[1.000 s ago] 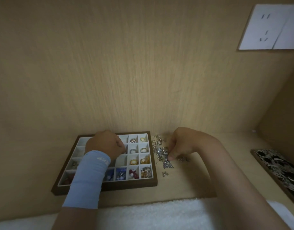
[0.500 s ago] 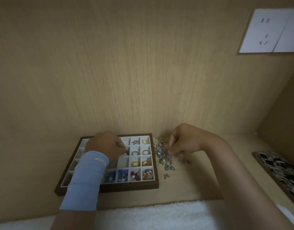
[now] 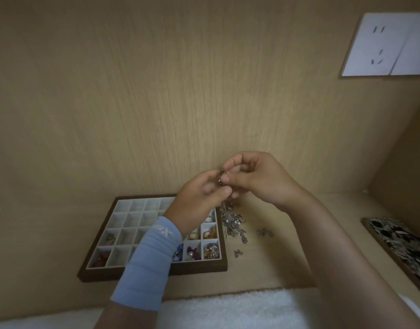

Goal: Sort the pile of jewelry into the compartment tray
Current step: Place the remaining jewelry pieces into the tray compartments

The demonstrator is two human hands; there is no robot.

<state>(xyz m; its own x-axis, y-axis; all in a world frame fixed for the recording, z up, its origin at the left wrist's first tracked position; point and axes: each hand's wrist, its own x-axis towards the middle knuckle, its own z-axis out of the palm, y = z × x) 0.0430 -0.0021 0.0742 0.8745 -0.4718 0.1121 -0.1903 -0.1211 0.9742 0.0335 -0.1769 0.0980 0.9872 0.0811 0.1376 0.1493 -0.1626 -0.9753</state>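
– Between both hands, what is held?
– One small metal ring (image 3: 222,178), gold-toned, raised above the desk (image 3: 263,271). Left hand (image 3: 199,198) and right hand (image 3: 259,179) each pinch it with thumb and fingertips. The remaining fingers are curled.
– Location of the pile?
– Pile (image 3: 232,222) lies on the desk directly below the right hand, just beside the tray's right rim. It consists of tangled, silver-toned pieces. Two strays lie apart from it: one (image 3: 264,232) below the right wrist, one (image 3: 238,252) nearer the person.
– Tray contents?
– Tray (image 3: 154,274) has a brown rim and a white grid of cells, and sits below the left hand.
  Near-right corner cell: gold-silver cluster (image 3: 211,250).
  Next cell toward the left wrist: purple pieces (image 3: 192,251) with a pearl.
  Next again: blue beads (image 3: 178,254), partly under the sleeve (image 3: 147,264).
  Cell behind the corner cell: amber piece (image 3: 210,233).
  Near-left corner cell: red-brown pieces (image 3: 101,257).
– Limits of view?
– Left hand and sleeve cover the tray's middle and far-right cells, so their contents cannot be told. Ring detail is blurred. A thin strand may hang from the ring toward the pile, but this is not confirmable. Right of the right forearm, a patterned item (image 3: 399,248) is cut off at the frame edge.
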